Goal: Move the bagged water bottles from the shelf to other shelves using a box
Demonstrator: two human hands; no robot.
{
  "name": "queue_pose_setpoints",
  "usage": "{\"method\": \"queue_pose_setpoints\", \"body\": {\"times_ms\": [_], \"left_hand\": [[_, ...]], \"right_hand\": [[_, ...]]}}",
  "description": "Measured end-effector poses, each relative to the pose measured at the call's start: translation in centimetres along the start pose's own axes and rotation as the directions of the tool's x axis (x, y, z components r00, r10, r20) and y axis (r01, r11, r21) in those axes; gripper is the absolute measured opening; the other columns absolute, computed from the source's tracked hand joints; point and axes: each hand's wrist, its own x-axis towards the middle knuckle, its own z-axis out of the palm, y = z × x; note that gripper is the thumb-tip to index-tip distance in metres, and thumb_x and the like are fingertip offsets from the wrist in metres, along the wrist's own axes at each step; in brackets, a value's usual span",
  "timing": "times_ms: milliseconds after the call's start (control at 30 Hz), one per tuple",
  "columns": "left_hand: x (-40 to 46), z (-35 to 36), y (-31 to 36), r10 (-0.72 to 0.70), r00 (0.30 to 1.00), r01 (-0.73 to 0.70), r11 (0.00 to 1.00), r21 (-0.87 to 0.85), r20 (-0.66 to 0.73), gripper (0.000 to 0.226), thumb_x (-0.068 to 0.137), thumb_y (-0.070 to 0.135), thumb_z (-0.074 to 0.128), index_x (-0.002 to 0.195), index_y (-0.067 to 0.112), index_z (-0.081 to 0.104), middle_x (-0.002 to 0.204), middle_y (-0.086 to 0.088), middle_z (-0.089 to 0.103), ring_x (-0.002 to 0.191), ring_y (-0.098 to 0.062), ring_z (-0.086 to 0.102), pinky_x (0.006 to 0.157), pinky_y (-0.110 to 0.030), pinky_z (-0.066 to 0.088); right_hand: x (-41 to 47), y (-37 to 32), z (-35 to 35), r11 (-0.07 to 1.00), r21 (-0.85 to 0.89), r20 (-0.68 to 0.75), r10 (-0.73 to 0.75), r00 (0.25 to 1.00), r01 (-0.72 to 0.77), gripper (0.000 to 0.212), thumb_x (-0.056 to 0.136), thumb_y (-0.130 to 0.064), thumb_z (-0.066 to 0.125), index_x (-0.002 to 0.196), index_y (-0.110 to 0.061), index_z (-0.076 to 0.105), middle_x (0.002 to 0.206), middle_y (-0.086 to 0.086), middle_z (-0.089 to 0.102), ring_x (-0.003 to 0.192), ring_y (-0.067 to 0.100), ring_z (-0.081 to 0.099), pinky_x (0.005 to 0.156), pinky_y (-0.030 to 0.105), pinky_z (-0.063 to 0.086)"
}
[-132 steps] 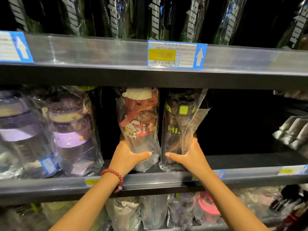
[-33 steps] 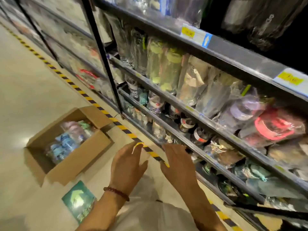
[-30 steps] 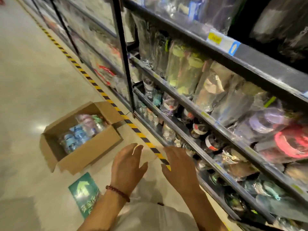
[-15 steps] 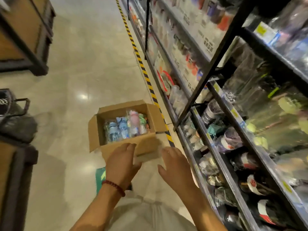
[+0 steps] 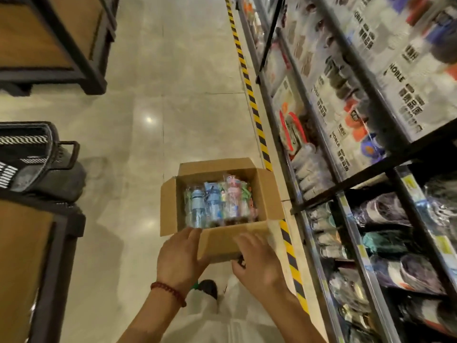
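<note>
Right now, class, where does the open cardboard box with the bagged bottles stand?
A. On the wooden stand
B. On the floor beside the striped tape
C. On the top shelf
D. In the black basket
B: the cardboard box stands on the floor, beside the striped tape.

Matt brown cardboard box (image 5: pixel 232 241), bottles (image 5: pixel 217 204) in glossy clear plastic; polished, reflective floor (image 5: pixel 148 120); dark metal shelves (image 5: pixel 346 184); wood-panelled stand (image 5: pixel 37 33) upper left.

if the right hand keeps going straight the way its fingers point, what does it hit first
Most likely the near flap of the cardboard box. The right hand points forward with its blurred fingertips over that flap's right end. Whether they already touch it is unclear. The bagged bottles lie beyond.
</note>
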Motion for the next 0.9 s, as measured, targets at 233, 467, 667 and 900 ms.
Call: {"method": "queue_pose_setpoints", "body": {"times_ms": [233, 467, 667, 900], "left_hand": [[9.5, -0.1, 0.3, -0.056, 0.998, 0.054, 0.997, 0.05, 0.041, 0.046, 0.05, 0.032, 0.09, 0.086, 0.014, 0.066, 0.073, -0.002, 0.063, 0.061, -0.022, 0.062, 0.05, -0.027, 0.047], [22.1, 3.4, -0.4, -0.264, 0.961, 0.269, 0.961, -0.063, 0.088, 0.057, 0.083, 0.047, 0.062, 0.132, 0.024, 0.048, 0.125, 0.004, 0.056, 0.111, -0.017, 0.054, 0.084, -0.028, 0.045], [31.4, 11.9, -4.5, -0.462, 0.871, 0.488, 0.851, -0.195, 0.166, 0.06, 0.082, 0.046, 0.065, 0.135, 0.023, 0.046, 0.135, 0.002, 0.052, 0.12, -0.018, 0.052, 0.093, -0.028, 0.042], [39.4, 25.2, -13.3, -0.576, 0.736, 0.667, 0.706, -0.237, 0.355, 0.069, 0.081, 0.039, 0.07, 0.139, 0.015, 0.042, 0.139, -0.006, 0.049, 0.122, -0.025, 0.051, 0.095, -0.036, 0.044]], "right_hand": [[9.4, 3.5, -0.6, 0.997, 0.063, 0.142, 0.034, 0.989, -0.043, 0.047, 0.09, -0.026, 0.057, 0.134, -0.02, 0.046, 0.137, -0.002, 0.047, 0.127, 0.02, 0.042, 0.1, 0.032, 0.039], [21.1, 10.3, 2.2, 0.981, 0.094, 0.229, 0.143, 0.963, -0.168, 0.034, 0.084, -0.026, 0.065, 0.116, -0.021, 0.055, 0.115, -0.001, 0.056, 0.108, 0.022, 0.051, 0.081, 0.032, 0.044], [31.9, 15.2, 11.0, 0.95, 0.122, 0.351, 0.228, 0.908, -0.286, 0.037, 0.087, -0.028, 0.061, 0.122, -0.02, 0.051, 0.115, 0.001, 0.055, 0.108, 0.022, 0.051, 0.078, 0.029, 0.043], [39.2, 22.8, 26.0, 0.782, 0.148, 0.434, 0.499, 0.75, -0.606, 0.047, 0.08, -0.027, 0.072, 0.12, -0.009, 0.054, 0.116, 0.011, 0.061, 0.104, 0.029, 0.059, 0.071, 0.025, 0.039]]}}
